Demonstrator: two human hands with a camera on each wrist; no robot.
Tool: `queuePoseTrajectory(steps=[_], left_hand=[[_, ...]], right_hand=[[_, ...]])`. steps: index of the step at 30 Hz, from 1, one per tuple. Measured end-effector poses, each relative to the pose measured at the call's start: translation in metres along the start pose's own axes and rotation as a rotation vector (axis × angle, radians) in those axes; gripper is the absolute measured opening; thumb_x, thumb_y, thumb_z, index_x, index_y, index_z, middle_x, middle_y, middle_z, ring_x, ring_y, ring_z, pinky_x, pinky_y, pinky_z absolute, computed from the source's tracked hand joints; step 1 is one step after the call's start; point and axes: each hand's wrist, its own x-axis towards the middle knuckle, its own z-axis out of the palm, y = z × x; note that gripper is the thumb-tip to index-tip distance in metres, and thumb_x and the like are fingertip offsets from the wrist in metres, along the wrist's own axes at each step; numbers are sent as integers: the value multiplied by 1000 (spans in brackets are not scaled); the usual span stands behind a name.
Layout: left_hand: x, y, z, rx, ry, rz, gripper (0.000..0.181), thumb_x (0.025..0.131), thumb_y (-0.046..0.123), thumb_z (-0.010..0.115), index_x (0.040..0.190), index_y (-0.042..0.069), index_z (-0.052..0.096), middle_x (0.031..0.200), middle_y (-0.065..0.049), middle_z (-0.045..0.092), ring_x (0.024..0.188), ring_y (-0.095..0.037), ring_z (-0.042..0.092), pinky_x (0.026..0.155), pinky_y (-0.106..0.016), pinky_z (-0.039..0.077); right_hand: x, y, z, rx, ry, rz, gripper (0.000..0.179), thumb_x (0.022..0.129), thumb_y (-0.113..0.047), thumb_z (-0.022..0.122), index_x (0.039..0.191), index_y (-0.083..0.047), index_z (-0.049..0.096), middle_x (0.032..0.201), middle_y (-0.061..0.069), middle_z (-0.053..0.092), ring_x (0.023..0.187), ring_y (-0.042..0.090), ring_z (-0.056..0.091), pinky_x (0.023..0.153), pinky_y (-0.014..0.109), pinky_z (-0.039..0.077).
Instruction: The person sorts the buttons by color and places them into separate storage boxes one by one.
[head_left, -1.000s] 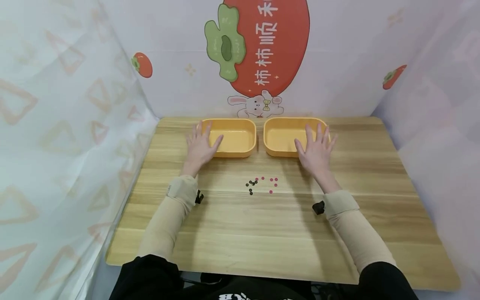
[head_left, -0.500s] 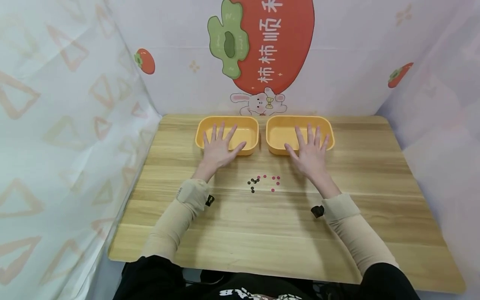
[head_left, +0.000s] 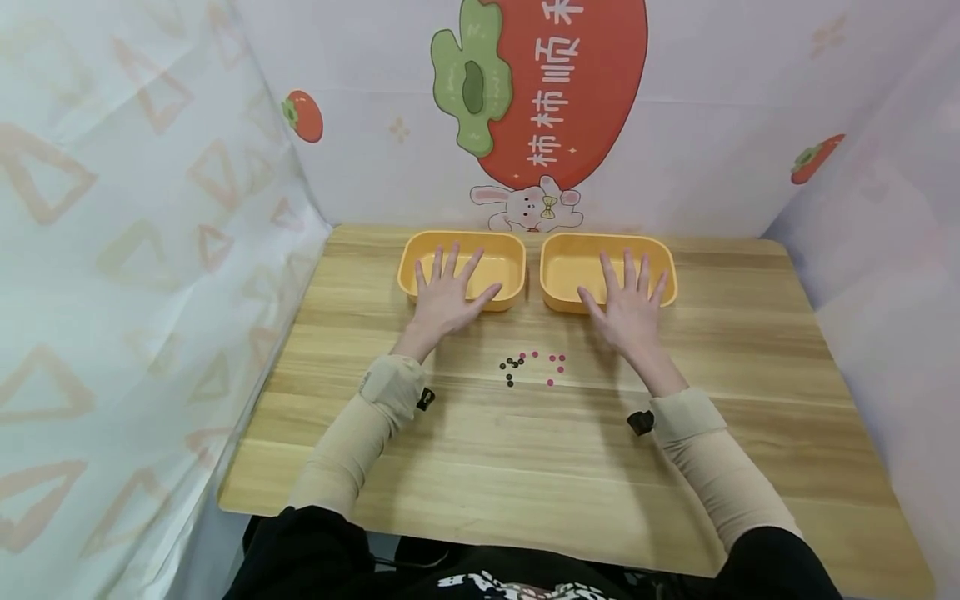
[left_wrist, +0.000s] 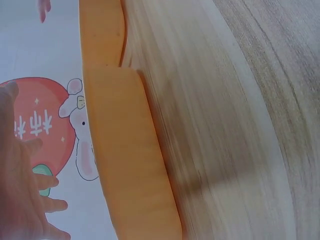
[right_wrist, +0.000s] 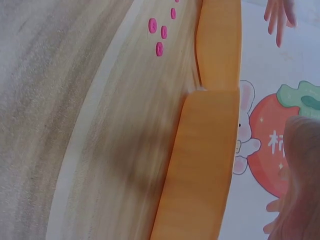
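Note:
My left hand (head_left: 445, 302) is spread with straight fingers over the front of the left yellow tray (head_left: 512, 293). My right hand (head_left: 628, 312), fingers also spread, overlaps the front of the right yellow tray (head_left: 558, 298). Neither hand holds anything. Between my forearms, nearer me than the trays, lie several small black buttons (head_left: 510, 377) and several pink buttons (head_left: 551, 382) in a loose cluster. The right wrist view shows pink buttons (right_wrist: 152, 25) lying flat beside the orange-looking tray wall (right_wrist: 200, 165). In the left wrist view the hand (left_wrist: 22, 185) is beside the tray wall (left_wrist: 127, 150).
Both trays stand side by side at the back of the wooden table (head_left: 525, 475), a narrow gap between them. A printed cloth backdrop (head_left: 360, 175) rises right behind them, with more cloth (head_left: 150, 333) along the left side.
My left hand has moved right, from the left tray's outer end to its front. The right hand has shifted slightly towards me and inward. Trays and buttons stay put; the head view shifts slightly.

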Motion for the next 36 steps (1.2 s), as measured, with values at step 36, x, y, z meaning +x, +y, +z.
queuePoseTrajectory(steps=[36], left_hand=[[6, -19, -4, -23, 11, -53, 84, 110, 59, 55, 178, 36, 11, 187, -15, 4, 173, -47, 4, 137, -78, 6]], right_hand=[[2, 0, -1, 24, -2, -21, 80, 113, -58, 42, 179, -22, 13, 185, 25, 3, 171, 53, -4, 134, 79, -11]])
